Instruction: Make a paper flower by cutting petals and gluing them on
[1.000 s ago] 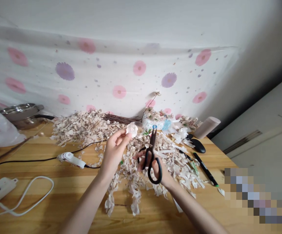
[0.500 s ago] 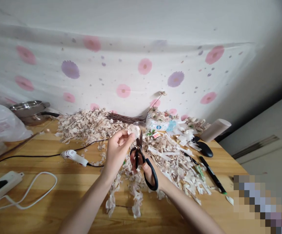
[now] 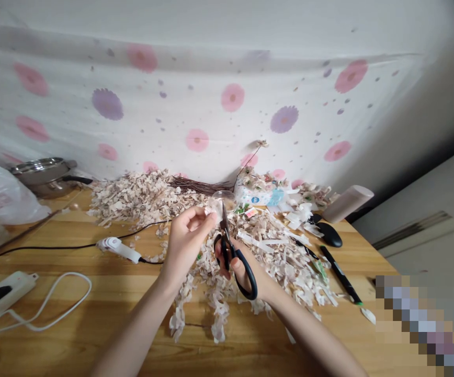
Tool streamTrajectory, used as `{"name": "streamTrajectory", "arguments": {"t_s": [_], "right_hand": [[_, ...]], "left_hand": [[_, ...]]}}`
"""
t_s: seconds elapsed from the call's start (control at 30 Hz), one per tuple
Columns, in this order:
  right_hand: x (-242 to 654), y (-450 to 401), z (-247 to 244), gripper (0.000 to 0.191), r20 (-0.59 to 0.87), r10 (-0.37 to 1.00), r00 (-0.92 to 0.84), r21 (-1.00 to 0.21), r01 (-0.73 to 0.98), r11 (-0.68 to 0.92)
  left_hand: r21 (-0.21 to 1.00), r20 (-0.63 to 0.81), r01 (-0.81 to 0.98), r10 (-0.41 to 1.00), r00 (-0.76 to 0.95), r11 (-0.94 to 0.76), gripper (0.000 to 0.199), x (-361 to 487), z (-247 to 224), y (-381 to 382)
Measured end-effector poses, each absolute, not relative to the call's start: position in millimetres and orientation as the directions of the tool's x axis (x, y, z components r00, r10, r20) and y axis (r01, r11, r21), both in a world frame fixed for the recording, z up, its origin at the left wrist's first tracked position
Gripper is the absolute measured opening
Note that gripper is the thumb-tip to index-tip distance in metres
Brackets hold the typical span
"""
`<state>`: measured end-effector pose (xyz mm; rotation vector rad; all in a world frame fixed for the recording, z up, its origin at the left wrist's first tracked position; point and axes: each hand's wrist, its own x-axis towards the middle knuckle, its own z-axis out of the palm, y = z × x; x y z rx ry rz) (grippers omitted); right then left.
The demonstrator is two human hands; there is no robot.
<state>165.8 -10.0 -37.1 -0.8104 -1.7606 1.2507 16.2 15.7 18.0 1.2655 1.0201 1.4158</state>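
Between the thumb and fingers of my left hand is a thin, pale petal-like piece, partly hidden by the fingertips. My right hand has its fingers through the handles of black-handled scissors. The blades point up beside the pale piece and look nearly closed. Beneath both hands spreads a pile of pale petal-like scraps, with two strands of them trailing toward me. Just beyond the scissor tips stands a small clear round container.
Another scrap heap and thin brown sticks lie at the back. On the left are a pan, a plastic bag, a power strip and cables. To the right lie a computer mouse, a black pen and a pale cylinder.
The scissor blades have come closer together and turned more upright. My left hand has shifted slightly left with the pale piece, which is now more covered by the fingers. The view has tilted slightly.
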Motion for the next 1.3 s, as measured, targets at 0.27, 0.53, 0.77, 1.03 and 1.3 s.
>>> {"name": "streamTrajectory", "arguments": {"t_s": [0.27,0.53,0.77,1.03,1.3], "right_hand": [[171,-15,-21,0.066,0.206,0.850,-0.485,-0.931,0.170,0.323],[182,-20,-12,0.067,0.135,0.853,-0.504,-0.917,0.262,0.301],[195,-20,2,0.066,0.070,0.825,-0.561,-0.852,0.396,0.342],[197,-21,8,0.067,0.026,0.831,-0.555,-0.839,0.440,0.320],[204,-21,10,0.065,-0.028,0.835,-0.549,-0.871,0.423,0.249]], "left_hand": [[0.980,0.173,-0.105,0.984,0.038,-0.168,0.021,10,17,19],[0.991,0.129,-0.053,0.979,0.160,-0.122,0.020,1,23,20],[0.995,0.084,0.034,0.959,0.271,-0.096,0.020,-13,27,26],[0.994,0.043,0.080,0.941,0.336,-0.074,0.020,-19,28,31],[0.998,0.028,0.041,0.917,0.397,-0.048,0.022,-18,26,29]]}}
